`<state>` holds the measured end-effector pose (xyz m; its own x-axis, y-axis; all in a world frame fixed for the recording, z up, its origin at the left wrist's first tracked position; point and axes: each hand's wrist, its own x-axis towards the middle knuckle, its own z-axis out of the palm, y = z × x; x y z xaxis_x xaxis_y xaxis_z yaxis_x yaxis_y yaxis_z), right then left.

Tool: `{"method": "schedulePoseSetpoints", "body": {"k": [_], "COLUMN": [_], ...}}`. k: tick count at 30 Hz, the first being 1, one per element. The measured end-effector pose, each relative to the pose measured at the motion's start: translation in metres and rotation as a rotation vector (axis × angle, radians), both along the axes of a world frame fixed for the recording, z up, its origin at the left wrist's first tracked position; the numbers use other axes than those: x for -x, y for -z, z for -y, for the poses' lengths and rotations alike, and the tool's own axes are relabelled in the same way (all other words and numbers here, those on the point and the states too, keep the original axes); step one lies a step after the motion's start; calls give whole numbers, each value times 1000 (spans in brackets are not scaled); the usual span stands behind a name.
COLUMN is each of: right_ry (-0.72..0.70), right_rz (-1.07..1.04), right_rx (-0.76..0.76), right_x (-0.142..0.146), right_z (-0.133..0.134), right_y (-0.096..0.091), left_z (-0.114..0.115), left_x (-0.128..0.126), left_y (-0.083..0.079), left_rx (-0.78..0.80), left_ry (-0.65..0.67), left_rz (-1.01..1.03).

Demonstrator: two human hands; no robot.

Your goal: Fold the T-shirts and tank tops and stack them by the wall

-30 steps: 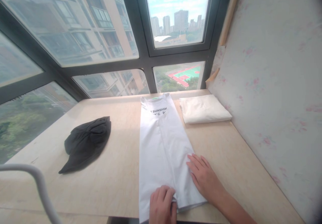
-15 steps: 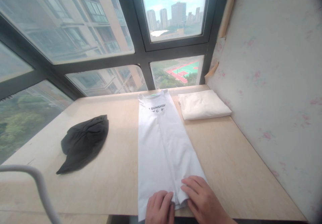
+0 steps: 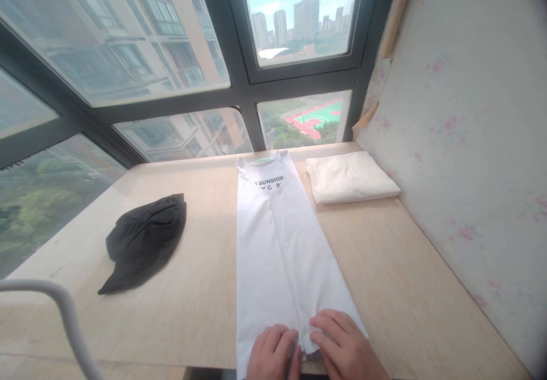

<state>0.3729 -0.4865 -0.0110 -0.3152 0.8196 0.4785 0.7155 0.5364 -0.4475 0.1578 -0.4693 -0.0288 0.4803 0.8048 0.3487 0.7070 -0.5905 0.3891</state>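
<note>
A white T-shirt (image 3: 277, 237) with black lettering lies folded into a long narrow strip down the middle of the wooden table (image 3: 192, 300). My left hand (image 3: 273, 354) rests on its near hem, fingers curled down onto the cloth. My right hand (image 3: 344, 348) lies beside it on the same hem, fingers bent and pressing the fabric where the two side folds meet. Both hands sit at the table's near edge, partly cut off by the frame.
A crumpled black garment (image 3: 145, 240) lies on the left of the table. A folded cream cloth (image 3: 350, 176) sits at the back right by the wallpapered wall (image 3: 470, 141). Large windows (image 3: 171, 55) run along the back. A white curved tube (image 3: 64, 311) is at lower left.
My right hand slid from the shirt's right side down to the near hem, beside my left hand. The view shifted slightly.
</note>
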Motion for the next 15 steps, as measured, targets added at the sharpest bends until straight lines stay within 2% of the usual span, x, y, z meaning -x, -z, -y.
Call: {"method": "schedulePoseSetpoints", "body": {"k": [4, 8, 12, 15], "right_ry": [-58, -76, -17, -9], "right_rz": [50, -7, -72, -80], "right_rx": [53, 135, 196, 238], "right_x": [-4, -5, 0, 4], "right_z": [-2, -10, -19, -23], "right_y": [-1, 5, 15, 14], "left_z": [-19, -59, -104, -117], "left_x": [-1, 4, 14, 18], "left_y": [-25, -40, -28, -11], "left_rx": [124, 34, -138, -168], "left_ry": [32, -52, -207, -311], "left_rz": [-10, -75, -258, -391]}}
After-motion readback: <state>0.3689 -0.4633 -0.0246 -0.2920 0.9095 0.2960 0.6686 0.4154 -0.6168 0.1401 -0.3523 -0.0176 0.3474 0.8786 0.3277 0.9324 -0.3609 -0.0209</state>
